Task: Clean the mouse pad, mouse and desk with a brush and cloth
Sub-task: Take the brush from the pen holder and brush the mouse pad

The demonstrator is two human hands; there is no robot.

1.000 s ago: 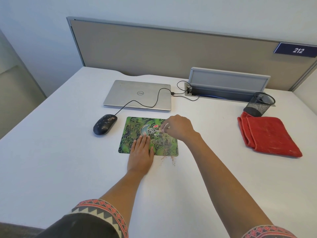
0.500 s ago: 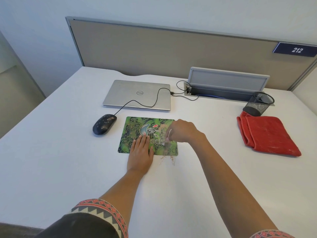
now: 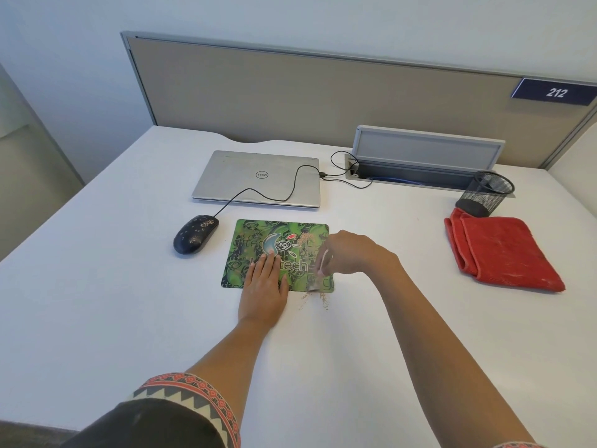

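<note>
**Brush at the near edge of the mouse pad**

Nearest the camera, a patterned sleeve (image 3: 193, 399) covers the left upper arm, and both bare forearms reach out over the white desk (image 3: 97, 302). A scatter of brown crumbs (image 3: 318, 299) lies on the desk just off the near edge of the pad. The left hand (image 3: 263, 286) lies flat, fingers straight and pressed together, palm on the desk and fingertips on the green mouse pad (image 3: 252, 234). The right hand (image 3: 350, 252) pinches a small brush (image 3: 323, 261) in curled fingers (it is blurred, so the exact grip is unclear), its tip at the pad's near right corner. More crumbs (image 3: 303, 239) sit further up the pad. The black mouse (image 3: 195, 234), speckled with dirt, rests just left of the pad. The folded red cloth (image 3: 504, 253) lies well apart to the right. Beyond are a closed silver laptop (image 3: 258, 179), a mesh pen cup (image 3: 487, 192) and the partition (image 3: 323, 92).
</note>
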